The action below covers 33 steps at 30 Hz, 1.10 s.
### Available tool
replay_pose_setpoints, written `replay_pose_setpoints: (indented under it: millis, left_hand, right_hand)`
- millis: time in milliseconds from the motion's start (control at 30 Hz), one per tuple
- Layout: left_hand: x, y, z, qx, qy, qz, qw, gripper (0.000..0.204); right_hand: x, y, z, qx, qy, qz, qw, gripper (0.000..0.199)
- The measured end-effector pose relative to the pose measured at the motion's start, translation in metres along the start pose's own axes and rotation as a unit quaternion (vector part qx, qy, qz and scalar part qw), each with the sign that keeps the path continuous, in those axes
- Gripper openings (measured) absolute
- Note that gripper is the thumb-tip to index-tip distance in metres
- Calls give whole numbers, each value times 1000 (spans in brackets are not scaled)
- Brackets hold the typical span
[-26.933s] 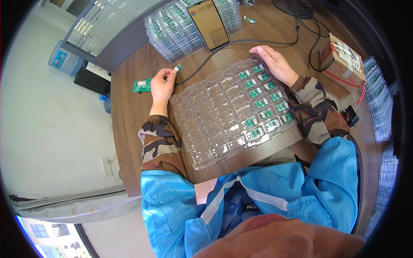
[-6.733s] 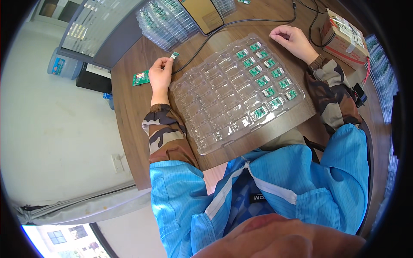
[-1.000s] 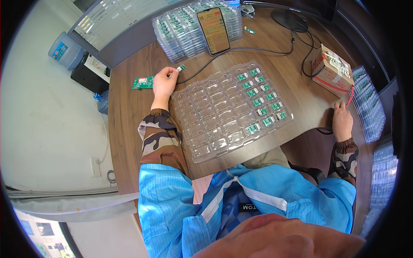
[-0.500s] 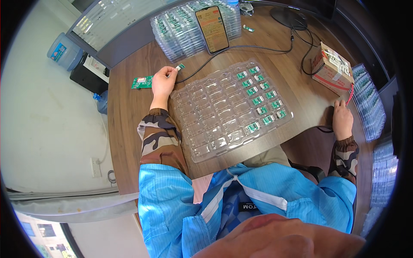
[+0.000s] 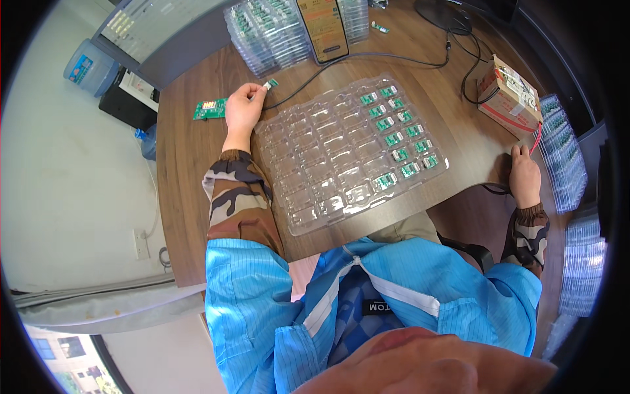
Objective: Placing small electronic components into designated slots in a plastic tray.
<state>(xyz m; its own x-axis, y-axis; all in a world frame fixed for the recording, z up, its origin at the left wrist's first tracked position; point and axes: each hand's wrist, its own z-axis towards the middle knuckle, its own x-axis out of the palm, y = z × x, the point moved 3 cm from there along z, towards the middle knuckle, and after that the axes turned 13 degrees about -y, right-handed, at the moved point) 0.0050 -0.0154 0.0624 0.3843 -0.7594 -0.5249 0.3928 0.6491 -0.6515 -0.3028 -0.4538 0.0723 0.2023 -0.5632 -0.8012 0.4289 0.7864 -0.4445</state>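
My left hand (image 5: 243,111) is closed in a pinch on a small green circuit board (image 5: 272,84) at the left of the table. Beside that hand lies a larger green board with a lit display (image 5: 210,109), partly hidden by my fingers. A black cable (image 5: 295,95) runs up close to the pinched board. To the right of my left hand is a clear plastic tray (image 5: 305,223); small green boards fill its right-hand pockets. My right hand (image 5: 524,177) rests at the table's right edge below a cardboard box (image 5: 508,98). Its fingers are curled together, and whatever they hold is hidden.
Stacked clear trays of boards (image 5: 266,39) stand at the back, with a phone (image 5: 323,29) leaning against them. One loose board (image 5: 379,27) lies near the monitor base (image 5: 443,14). Red wires (image 5: 537,139) leave the box. More tray stacks (image 5: 562,154) stand at the right.
The whole view has shifted slightly, so the table sits higher in it. The larger board's display looks yellowish now instead of reddish-white. Both hands keep their places and poses.
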Motion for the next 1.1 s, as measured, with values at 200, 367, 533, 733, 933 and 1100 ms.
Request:
replay_pose_setpoints:
  millis: [200, 367, 533, 733, 933, 1100]
  left_hand:
    - [2, 3, 2, -8, -9, 2, 1000, 22]
    - [4, 4, 1, -14, -3, -3, 1000, 21]
    - [0, 3, 0, -14, 5, 11, 1000, 21]
    - [-4, 3, 0, -30, 7, 11, 999, 22]
    - [2, 1, -1, -23, 7, 2, 1000, 22]
    - [0, 2, -2, -13, -12, 16, 1000, 24]
  right_hand:
    - [-5, -2, 1, -2, 2, 71, 997, 23]
    - [-1, -7, 2, -9, -2, 55, 998, 24]
    - [-68, 10, 26, -33, -57, 63, 996, 28]
    - [-139, 133, 121, -202, -114, 359, 904, 17]
    - [-133, 290, 196, -315, -122, 473, 813, 19]
    - [-125, 359, 215, -303, -89, 520, 793, 24]
